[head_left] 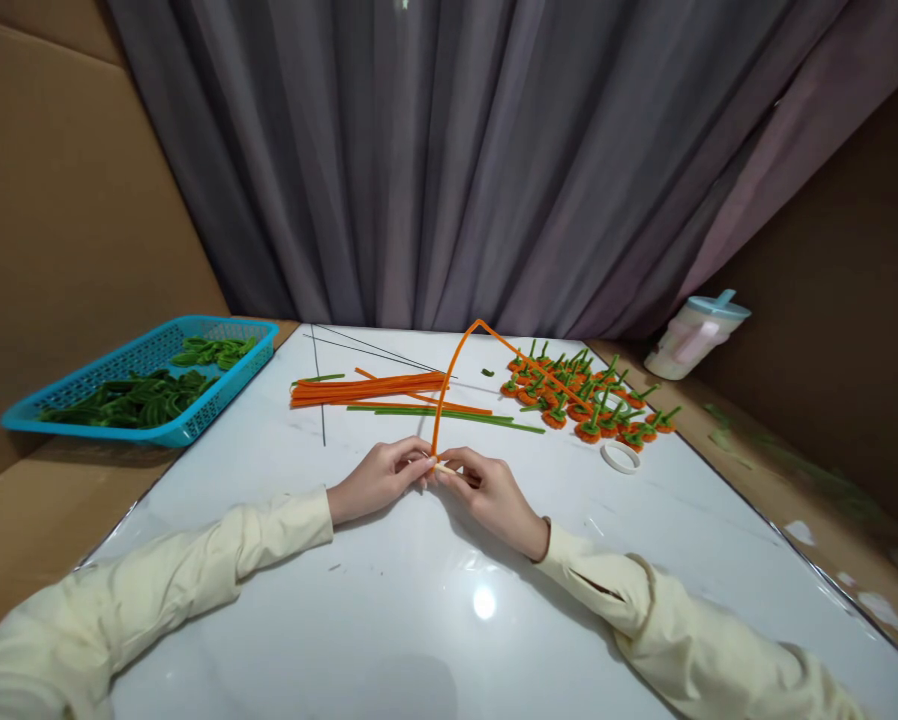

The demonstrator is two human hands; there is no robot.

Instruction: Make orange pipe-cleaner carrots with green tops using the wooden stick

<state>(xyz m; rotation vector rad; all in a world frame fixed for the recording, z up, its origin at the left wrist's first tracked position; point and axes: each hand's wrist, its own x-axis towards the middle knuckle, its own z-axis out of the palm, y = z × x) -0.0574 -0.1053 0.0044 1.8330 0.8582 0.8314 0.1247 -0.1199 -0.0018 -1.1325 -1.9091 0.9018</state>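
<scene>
Close together above the white tabletop, my two hands meet at their fingertips. My left hand is closed in a pinch on the lower end of an orange pipe cleaner. From there the pipe cleaner rises, bends sharply at its top and slopes down to the right. The fingers of my right hand are closed on a short pale stick, which touches the pipe cleaner's end. Fingers hide part of where the two meet. Beyond my hands lies a bundle of orange pipe cleaners, with green pipe cleaners in front.
Several small orange pipe-cleaner pumpkins with green stems crowd the back right, beside a white tape ring. A blue basket of green pieces sits at left. At right stands a lidded cup. Grey curtains hang behind.
</scene>
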